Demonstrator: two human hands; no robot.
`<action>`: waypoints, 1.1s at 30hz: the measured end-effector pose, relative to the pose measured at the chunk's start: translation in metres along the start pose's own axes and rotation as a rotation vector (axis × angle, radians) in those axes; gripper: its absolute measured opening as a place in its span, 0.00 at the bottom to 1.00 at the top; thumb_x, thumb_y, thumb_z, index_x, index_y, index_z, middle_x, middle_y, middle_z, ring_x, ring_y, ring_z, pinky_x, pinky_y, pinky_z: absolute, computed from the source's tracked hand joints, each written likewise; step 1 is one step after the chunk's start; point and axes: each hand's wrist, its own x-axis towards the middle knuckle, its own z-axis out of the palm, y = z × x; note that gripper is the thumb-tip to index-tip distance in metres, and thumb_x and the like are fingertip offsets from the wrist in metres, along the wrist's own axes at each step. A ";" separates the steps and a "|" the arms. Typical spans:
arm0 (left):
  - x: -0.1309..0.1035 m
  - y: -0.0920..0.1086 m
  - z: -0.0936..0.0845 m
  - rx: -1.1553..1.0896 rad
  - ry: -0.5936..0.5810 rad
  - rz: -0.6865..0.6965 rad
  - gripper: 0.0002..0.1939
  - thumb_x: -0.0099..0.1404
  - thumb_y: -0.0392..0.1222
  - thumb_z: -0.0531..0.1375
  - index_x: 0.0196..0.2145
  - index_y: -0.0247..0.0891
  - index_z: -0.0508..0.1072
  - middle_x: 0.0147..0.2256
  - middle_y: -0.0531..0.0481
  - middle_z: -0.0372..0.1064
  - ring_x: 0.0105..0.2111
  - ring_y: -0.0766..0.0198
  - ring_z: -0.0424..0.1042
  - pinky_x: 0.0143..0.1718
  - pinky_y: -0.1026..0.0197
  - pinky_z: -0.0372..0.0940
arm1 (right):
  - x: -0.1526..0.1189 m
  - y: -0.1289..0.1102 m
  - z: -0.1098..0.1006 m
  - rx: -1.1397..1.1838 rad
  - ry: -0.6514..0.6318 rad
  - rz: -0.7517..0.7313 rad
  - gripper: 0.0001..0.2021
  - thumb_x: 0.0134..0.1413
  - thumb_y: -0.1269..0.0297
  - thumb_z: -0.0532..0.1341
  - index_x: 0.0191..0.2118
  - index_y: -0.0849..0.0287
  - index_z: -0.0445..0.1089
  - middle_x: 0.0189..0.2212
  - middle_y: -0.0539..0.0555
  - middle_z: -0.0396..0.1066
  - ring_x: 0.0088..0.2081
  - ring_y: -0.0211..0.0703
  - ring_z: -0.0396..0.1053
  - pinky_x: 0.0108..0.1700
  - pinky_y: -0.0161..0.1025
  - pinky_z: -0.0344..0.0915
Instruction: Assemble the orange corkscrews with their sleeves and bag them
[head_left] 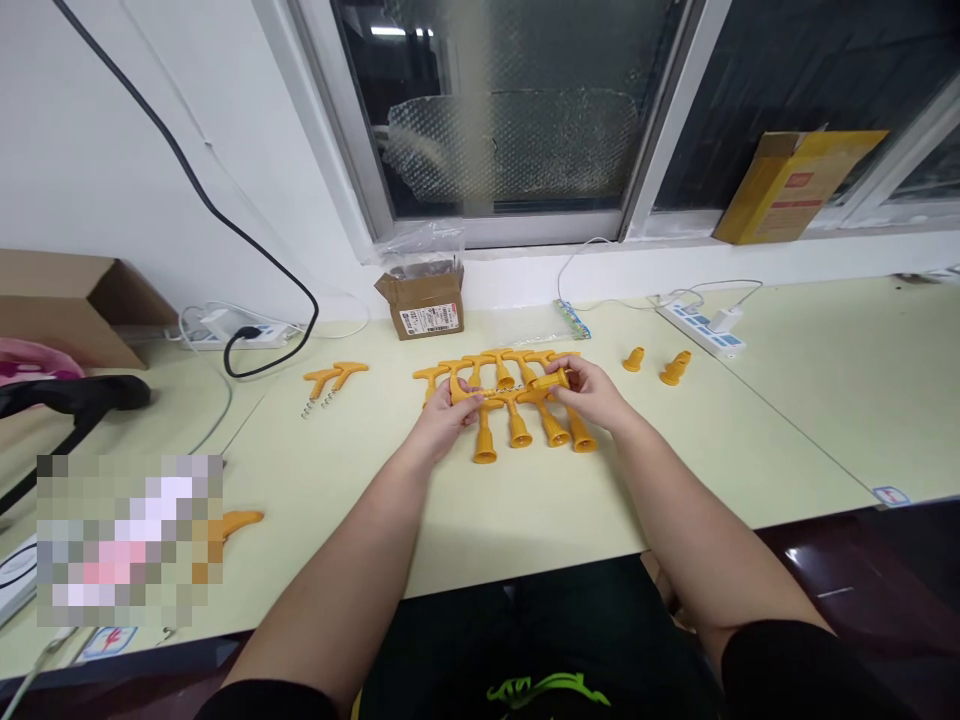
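Observation:
My left hand (442, 418) grips the orange T-shaped handle of a corkscrew (463, 392), its metal spiral pointing right. Closed round an orange bell-shaped sleeve (551, 380), my right hand (596, 393) holds the sleeve's narrow end toward the spiral's tip. Whether the tip is inside the sleeve I cannot tell. Beneath and around both hands lie two rows of orange corkscrews fitted with sleeves, such as one in the front row (485, 442) and one in the back row (503, 370). My hands partly hide both rows.
Two bare corkscrews (330, 380) lie to the left; loose sleeves (634, 359) lie to the right. Behind are a small cardboard box (427, 305), a plastic bag (532, 325) and a power strip (701, 325). A black cable (217, 210) hangs at left, near a blurred patch.

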 end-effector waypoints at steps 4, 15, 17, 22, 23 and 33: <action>0.001 -0.001 -0.001 0.024 -0.064 0.018 0.25 0.52 0.40 0.74 0.36 0.41 0.60 0.32 0.55 0.70 0.22 0.76 0.56 0.24 0.67 0.51 | -0.006 0.000 0.002 0.193 -0.070 0.021 0.16 0.50 0.59 0.68 0.44 0.54 0.68 0.39 0.51 0.74 0.38 0.43 0.73 0.45 0.43 0.72; -0.010 -0.003 0.013 0.123 -0.100 0.024 0.25 0.52 0.44 0.75 0.36 0.41 0.61 0.38 0.52 0.73 0.24 0.74 0.61 0.25 0.66 0.56 | -0.008 -0.003 0.034 0.214 -0.135 -0.040 0.19 0.48 0.52 0.72 0.43 0.52 0.71 0.43 0.55 0.75 0.47 0.52 0.75 0.55 0.54 0.72; -0.013 -0.002 0.018 0.094 -0.094 0.005 0.26 0.52 0.43 0.75 0.36 0.41 0.61 0.32 0.55 0.70 0.22 0.74 0.61 0.25 0.67 0.56 | -0.008 -0.003 0.035 0.177 -0.118 -0.110 0.18 0.49 0.51 0.72 0.42 0.51 0.72 0.45 0.55 0.75 0.50 0.53 0.74 0.56 0.55 0.70; -0.018 0.004 0.024 -0.050 -0.092 -0.204 0.27 0.51 0.42 0.76 0.36 0.41 0.61 0.30 0.55 0.70 0.19 0.78 0.54 0.21 0.70 0.50 | -0.009 -0.005 0.026 0.106 -0.109 -0.290 0.13 0.53 0.52 0.70 0.41 0.51 0.74 0.46 0.56 0.75 0.54 0.53 0.72 0.58 0.54 0.69; -0.019 0.004 0.025 -0.049 -0.092 -0.217 0.26 0.51 0.43 0.75 0.36 0.41 0.61 0.32 0.54 0.71 0.19 0.78 0.54 0.20 0.70 0.48 | -0.010 -0.007 0.024 0.086 -0.116 -0.270 0.13 0.53 0.52 0.70 0.42 0.51 0.75 0.46 0.56 0.75 0.53 0.54 0.72 0.56 0.54 0.70; -0.037 0.010 0.037 0.393 -0.132 0.316 0.23 0.51 0.35 0.75 0.30 0.40 0.62 0.40 0.44 0.78 0.46 0.55 0.78 0.53 0.52 0.68 | -0.020 -0.024 0.033 0.248 -0.366 0.292 0.21 0.62 0.40 0.59 0.36 0.55 0.68 0.21 0.49 0.71 0.16 0.37 0.64 0.17 0.35 0.62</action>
